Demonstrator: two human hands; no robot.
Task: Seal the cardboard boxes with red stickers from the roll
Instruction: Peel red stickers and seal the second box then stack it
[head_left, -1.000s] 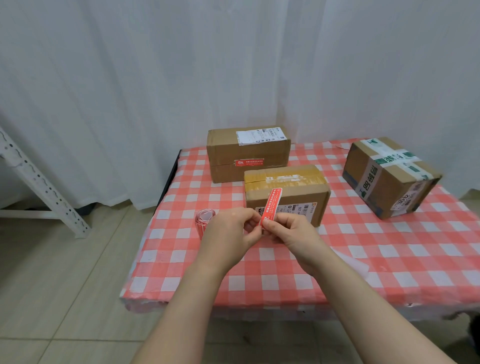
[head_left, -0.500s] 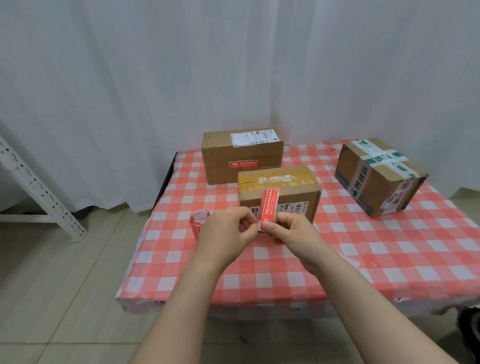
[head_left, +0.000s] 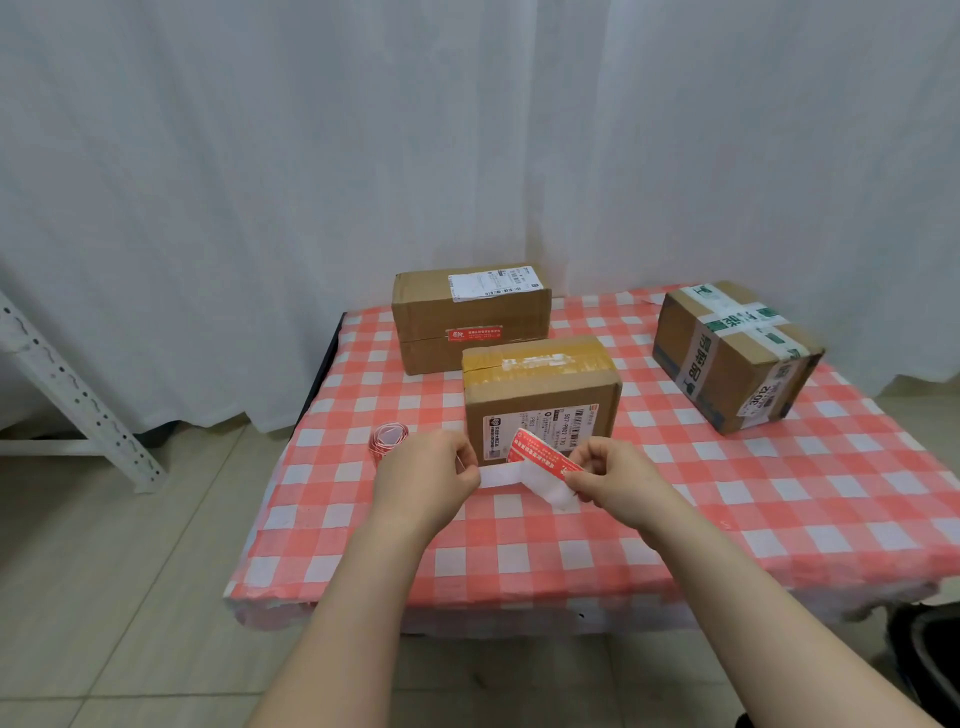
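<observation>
**Three boxes, one roll, one sticker half off its backing**

Three brown cardboard boxes stand on the table covered with a red-and-white checked cloth (head_left: 675, 519). The first, a long cardboard box with a white shipping label on top (head_left: 470, 317), sits at the back, centre of the frame, and already carries one small red sticker (head_left: 475, 334) on its front face. The second, a cardboard box with yellowish tape across its top (head_left: 540, 395), stands just in front of it. The third, a cardboard box banded with green-and-white printed tape (head_left: 735, 356), sits well apart at the right, turned at an angle.

One roll of red stickers (head_left: 388, 438) rests on the cloth at the left of the middle box, just beyond the left hand.

One loose red rectangular sticker with white print (head_left: 537, 454) is held in front of the middle box, partly lifted from one white backing strip (head_left: 511, 475).

Both forearms reach in from the bottom of the frame, bare and converging. The left hand (head_left: 426, 480), back toward the camera, is closed in a pinch on the left end of the backing strip. The right hand (head_left: 618, 480), fingers curled, pinches the right end of the sticker between thumb and fingertips, the strip curling below it. The two hands are held near each other above the cloth.
</observation>
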